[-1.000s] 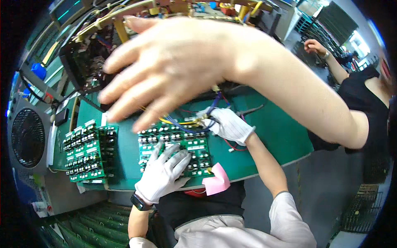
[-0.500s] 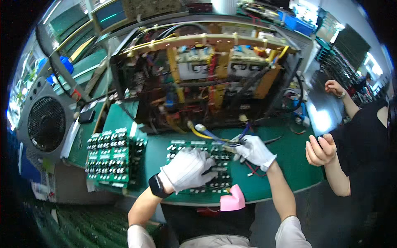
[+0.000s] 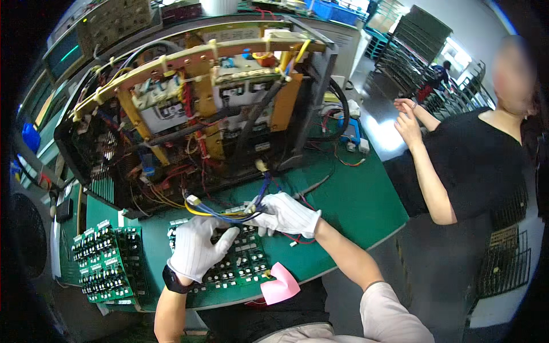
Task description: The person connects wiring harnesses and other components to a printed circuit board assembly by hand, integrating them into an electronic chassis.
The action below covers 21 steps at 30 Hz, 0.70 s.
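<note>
Both my hands wear white gloves. My left hand (image 3: 197,248) lies flat on a green circuit board (image 3: 240,264) on the green table mat, pressing it down. My right hand (image 3: 286,214) pinches a bundle of blue and yellow wires (image 3: 220,212) with small connectors at the board's far edge. The wires run up into an open machine chassis (image 3: 200,108) full of cables and orange frame bars, standing just behind the board. A black watch sits on my left wrist.
A second green circuit board stack (image 3: 103,263) lies at the left. A pink sticky note (image 3: 280,286) hangs on the table's front edge. Another person in black (image 3: 469,154) stands at the right with hands raised. A grey fan (image 3: 23,234) sits far left.
The other person's arm, which covered the view a second ago, has pulled back to the right. My view has shifted. My hands stay on the board and the wires.
</note>
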Available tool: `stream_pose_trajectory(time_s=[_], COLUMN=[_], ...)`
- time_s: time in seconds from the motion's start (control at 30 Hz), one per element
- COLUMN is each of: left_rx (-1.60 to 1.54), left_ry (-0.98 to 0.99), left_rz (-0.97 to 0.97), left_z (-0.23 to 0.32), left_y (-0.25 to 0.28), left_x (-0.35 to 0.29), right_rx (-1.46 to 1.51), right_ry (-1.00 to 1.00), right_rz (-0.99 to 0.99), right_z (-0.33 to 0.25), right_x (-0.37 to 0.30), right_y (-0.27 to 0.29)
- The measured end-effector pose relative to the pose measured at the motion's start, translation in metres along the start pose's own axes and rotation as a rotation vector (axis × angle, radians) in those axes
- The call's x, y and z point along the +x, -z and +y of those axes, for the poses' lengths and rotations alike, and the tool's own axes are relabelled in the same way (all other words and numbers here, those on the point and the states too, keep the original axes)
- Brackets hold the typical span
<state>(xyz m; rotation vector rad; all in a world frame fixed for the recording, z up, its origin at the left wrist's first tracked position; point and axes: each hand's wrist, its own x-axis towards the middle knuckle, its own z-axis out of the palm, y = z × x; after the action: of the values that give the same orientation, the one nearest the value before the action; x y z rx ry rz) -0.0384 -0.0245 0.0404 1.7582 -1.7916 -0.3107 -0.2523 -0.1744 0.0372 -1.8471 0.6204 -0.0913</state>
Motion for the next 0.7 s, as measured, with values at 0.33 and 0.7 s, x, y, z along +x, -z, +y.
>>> stream_pose_trajectory(time_s=[0.33,0.7], left_rx=[-0.166,-0.173], left_ry=[0.002,-0.063], left_rz=[-0.035,-0.096], left_z=[-0.002,-0.008], left_y=[-0.011,-0.004], left_x=[0.009,0.011], right_rx=[0.122,0.023], right_ry=[0.114,0.121], right_rz=[0.041,-0.035], right_z=[0.006,-0.012], right_x=[-0.002,0.0], right_y=[-0.007,-0.008])
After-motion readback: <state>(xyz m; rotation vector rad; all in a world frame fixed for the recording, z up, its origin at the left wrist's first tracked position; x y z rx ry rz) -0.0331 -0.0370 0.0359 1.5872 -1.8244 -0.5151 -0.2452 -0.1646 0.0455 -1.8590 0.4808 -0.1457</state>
